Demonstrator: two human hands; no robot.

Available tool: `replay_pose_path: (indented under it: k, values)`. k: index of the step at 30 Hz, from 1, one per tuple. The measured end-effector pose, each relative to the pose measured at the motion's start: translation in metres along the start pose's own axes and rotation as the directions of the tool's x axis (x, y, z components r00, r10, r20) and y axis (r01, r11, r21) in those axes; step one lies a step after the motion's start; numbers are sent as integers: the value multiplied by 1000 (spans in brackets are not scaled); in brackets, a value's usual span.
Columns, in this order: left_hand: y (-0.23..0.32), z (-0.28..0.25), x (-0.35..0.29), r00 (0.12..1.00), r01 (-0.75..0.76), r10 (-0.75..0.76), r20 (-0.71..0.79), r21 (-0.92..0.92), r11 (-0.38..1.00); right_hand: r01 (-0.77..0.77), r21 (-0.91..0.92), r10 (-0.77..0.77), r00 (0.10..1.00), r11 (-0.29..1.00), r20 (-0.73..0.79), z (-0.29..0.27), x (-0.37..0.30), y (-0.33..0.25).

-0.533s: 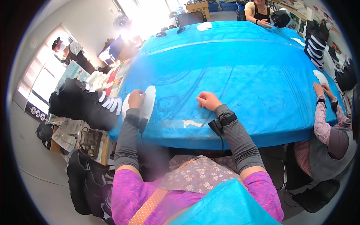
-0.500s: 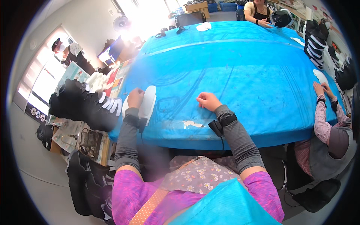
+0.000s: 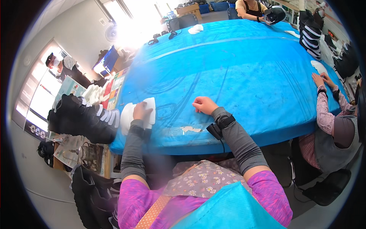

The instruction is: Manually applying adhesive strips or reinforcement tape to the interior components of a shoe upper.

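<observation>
My left hand [image 3: 142,110] is over white insole-shaped pieces at the near left of the blue-covered table [image 3: 228,84]. Its fingers are closed on one white insole [image 3: 150,108], whose end shows to the right of the hand; they are somewhat blurred. Another white insole [image 3: 126,119] lies to the left, partly behind the hand. My right hand [image 3: 204,105] rests on the table's blue cover with curled fingers and the thumb near the index finger. Whatever lies inside those fingers, if anything, is hidden. Both wrists carry dark strapped devices.
Black shoes with white straps [image 3: 93,118] stand stacked beyond the table's left edge. At right, a co-worker's hands [image 3: 319,79] are by a white piece [image 3: 318,67]. Another person across the table holds a dark shoe [image 3: 275,15]. More white insoles [image 3: 196,29] lie far back.
My left hand and the white insole under it have come nearer to me, and the insole has turned a little. My right hand has hardly moved. The view has shifted slightly.
</observation>
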State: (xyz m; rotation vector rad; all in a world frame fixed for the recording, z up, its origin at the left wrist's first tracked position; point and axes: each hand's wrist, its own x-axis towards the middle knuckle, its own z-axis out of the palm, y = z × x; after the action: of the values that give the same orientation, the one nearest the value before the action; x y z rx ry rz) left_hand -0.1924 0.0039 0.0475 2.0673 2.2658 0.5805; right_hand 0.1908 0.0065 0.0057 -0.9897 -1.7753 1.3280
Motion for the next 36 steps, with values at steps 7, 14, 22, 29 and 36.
replay_pose_path:
  k: [7,14,22,29,36]
  values:
    - [-11,14,25,999,12,-9,45,-68,998,-11,0,11,1000,1000,-20,0,0,3]
    - [28,-15,33,995,-93,70,-67,-444,891,76,-12,-77,993,997,-93,4,-1,-8]
    - [207,-4,1,872,383,298,389,-920,79,75,143,-33,962,987,-273,-16,2,4]
    - [186,108,15,642,758,652,403,-462,-461,117,429,25,950,896,-310,-40,4,-12]
    - [204,100,-5,544,839,696,469,-303,-451,230,325,-217,973,917,-78,-70,3,-9]
